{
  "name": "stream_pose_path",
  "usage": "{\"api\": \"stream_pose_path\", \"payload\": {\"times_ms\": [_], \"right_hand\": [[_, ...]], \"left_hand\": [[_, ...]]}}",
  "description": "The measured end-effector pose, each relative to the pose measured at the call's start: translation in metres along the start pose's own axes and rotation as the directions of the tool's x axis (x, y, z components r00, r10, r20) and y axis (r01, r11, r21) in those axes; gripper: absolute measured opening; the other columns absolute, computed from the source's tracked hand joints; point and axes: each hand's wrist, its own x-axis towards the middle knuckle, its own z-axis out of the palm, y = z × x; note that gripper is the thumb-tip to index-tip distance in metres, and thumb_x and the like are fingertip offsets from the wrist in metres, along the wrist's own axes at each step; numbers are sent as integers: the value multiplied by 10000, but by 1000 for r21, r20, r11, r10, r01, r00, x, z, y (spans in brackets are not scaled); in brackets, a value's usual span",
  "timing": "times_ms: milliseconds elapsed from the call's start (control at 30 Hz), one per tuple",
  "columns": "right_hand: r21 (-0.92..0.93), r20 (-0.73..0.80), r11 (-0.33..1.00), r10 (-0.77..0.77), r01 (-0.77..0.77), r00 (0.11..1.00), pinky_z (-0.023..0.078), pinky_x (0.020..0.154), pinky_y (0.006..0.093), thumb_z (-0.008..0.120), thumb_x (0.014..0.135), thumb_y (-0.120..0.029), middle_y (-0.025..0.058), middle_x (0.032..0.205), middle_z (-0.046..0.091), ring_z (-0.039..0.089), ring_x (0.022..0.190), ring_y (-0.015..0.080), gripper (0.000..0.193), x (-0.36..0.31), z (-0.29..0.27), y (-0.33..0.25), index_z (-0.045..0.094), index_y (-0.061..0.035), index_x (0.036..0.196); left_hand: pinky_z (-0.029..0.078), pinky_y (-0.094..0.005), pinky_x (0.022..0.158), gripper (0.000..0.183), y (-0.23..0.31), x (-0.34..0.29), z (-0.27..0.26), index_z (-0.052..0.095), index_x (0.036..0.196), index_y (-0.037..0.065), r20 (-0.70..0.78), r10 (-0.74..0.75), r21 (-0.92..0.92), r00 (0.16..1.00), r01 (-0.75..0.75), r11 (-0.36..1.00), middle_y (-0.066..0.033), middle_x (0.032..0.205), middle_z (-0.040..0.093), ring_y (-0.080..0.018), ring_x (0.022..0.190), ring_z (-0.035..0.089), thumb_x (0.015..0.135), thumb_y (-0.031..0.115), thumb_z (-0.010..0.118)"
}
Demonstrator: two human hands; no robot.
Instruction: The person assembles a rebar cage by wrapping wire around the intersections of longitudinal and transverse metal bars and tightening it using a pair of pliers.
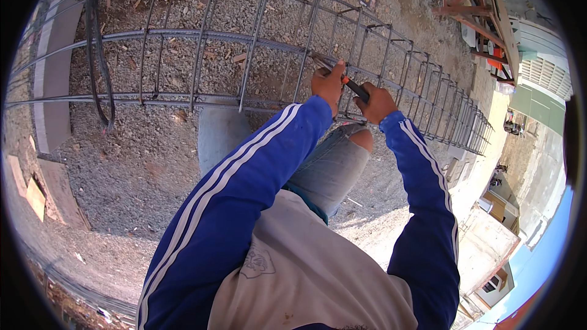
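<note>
R hand (378, 102) clamped round blk handle of orange-and-blk hand tool (356, 90), at near side of rebar cage (254, 39), betw. both hands. L hand (328, 87) curled at tool's front; can't tell if gripping tool or bar. Tool head mostly hidden, type unclear. Cage's L end cut off at rim; far R bars crowd, hard to separate.

A black-and-orange tool (357, 89) slants at the grey rebar cage (254, 40).

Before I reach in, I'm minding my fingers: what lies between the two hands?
In the head view, a tool's orange-and-black handle lies between the left hand and right hand.
</note>
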Motion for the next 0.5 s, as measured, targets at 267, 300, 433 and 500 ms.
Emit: {"api": "stream_pose_path", "payload": {"times_ms": [267,300,433,500], "right_hand": [[601,649,596,26,-533,760,491,516,338,740,773,-328,134,662,629,613,510,172,409,-8,-45,-27,602,55,810],[602,646,596,29,-532,763,491,516,338,740,773,-328,134,662,629,613,510,172,409,-9,-51,-29,602,55,810],[304,361,917,139,-257,922,505,586,403,730,756,-268,175,732,630,647,644,259,400,-26,-59,-47,568,52,933],[-140,43,990,-3,9,999,504,608,421,709,764,-218,175,748,621,646,688,294,390,-33,-48,-58,555,46,1007]], "left_hand": [[515,-323,645,310,4,-8,-1,554,868,95,296,-92,-403,951,211,891,-5,794,593,-160,708,599,843,376,684],[526,-340,658,296,11,-16,5,549,851,94,320,-101,-494,942,257,831,-15,774,589,-173,710,604,854,362,673],[551,-386,683,269,8,-8,10,515,802,84,329,-108,-577,938,291,764,-43,704,559,-198,671,589,898,311,624],[533,-401,661,290,-2,13,23,504,796,87,245,-93,-625,965,230,746,-45,681,534,-205,651,579,901,334,614]]}}
